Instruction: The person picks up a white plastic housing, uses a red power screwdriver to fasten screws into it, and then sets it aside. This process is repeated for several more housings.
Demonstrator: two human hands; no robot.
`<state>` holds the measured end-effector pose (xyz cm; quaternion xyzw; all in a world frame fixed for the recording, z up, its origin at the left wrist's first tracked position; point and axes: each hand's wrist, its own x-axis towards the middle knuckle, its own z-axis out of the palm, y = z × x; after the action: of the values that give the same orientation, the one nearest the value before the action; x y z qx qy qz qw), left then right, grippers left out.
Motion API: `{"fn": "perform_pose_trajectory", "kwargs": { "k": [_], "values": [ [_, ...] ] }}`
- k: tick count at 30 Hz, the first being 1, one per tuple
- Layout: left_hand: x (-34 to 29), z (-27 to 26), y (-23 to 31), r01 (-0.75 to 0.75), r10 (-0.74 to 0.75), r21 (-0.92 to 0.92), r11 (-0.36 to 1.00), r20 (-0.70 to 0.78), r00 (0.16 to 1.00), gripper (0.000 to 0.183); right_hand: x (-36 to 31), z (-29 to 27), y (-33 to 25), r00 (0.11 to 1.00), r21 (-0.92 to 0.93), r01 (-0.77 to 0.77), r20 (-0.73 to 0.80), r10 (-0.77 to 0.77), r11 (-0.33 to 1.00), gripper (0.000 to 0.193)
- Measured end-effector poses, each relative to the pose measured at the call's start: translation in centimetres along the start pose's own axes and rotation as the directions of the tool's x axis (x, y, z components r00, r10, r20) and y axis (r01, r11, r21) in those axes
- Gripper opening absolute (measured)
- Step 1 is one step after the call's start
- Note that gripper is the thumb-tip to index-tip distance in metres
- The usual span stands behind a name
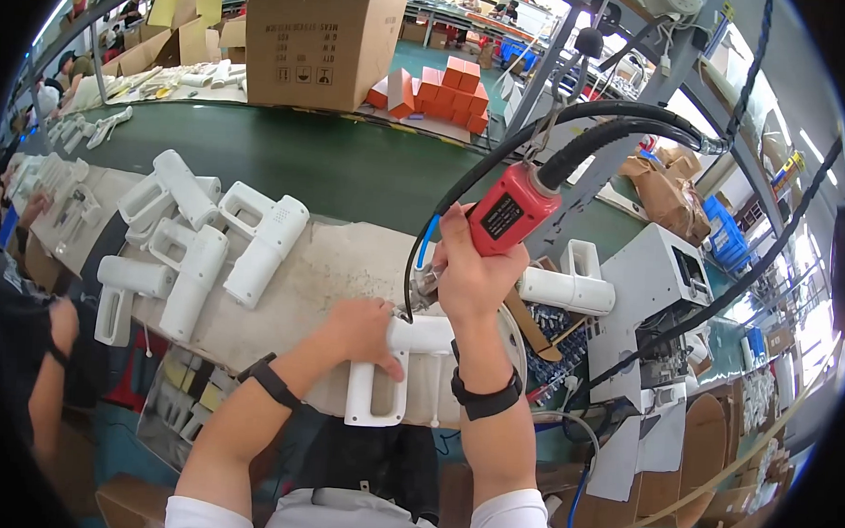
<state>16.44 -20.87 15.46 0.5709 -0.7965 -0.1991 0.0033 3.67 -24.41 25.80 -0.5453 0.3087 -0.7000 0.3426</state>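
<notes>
Your left hand (362, 329) clamps the white casing (395, 370) flat against the bench (320, 270), steadying it. Your right hand (469, 270) grips the red screwdriver (510, 209) upright, tip meeting the casing.

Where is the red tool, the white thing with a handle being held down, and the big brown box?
red power screwdriver (510, 211), head view, on its red body.
white handled housing (377, 393), head view, on its handle loop.
cardboard box (319, 37), head view, on its front face.

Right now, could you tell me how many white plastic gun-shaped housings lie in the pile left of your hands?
5, possibly more hidden: top one, one beneath it, rightmost, middle, lower left.
</notes>
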Motion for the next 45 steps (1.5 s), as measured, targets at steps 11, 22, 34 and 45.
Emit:
{"fn": "perform_pose_trajectory", "kwargs": {
  "k": [11,22,34,45],
  "values": [
    [0.1,0.4,0.2,0.025,-0.025,-0.033,0.999,-0.001,1.000,0.100,-1.2,0.2,3.9,0.999,-0.083,-0.025,0.023,0.027,0.996,0.015],
    [3.3,1.3,0.6,-0.011,0.008,-0.075,0.997,-0.044,0.999,0.094,-1.3,-3.2,-2.1,0.995,-0.137,0.099,-0.006,-0.101,0.986,0.012],
    [3.1,2.5,0.1,-0.062,0.039,-0.107,0.992,-0.202,0.979,0.074,-2.2,-3.3,0.6,1.000,-0.099,-0.005,0.027,0.007,0.995,0.014],
    [2.8,1.1,0.3,-0.085,0.071,-0.099,0.991,-0.135,0.988,0.098,-2.3,-3.2,-0.6,1.000,-0.055,0.010,0.018,-0.009,0.998,0.013]
  ]
}}
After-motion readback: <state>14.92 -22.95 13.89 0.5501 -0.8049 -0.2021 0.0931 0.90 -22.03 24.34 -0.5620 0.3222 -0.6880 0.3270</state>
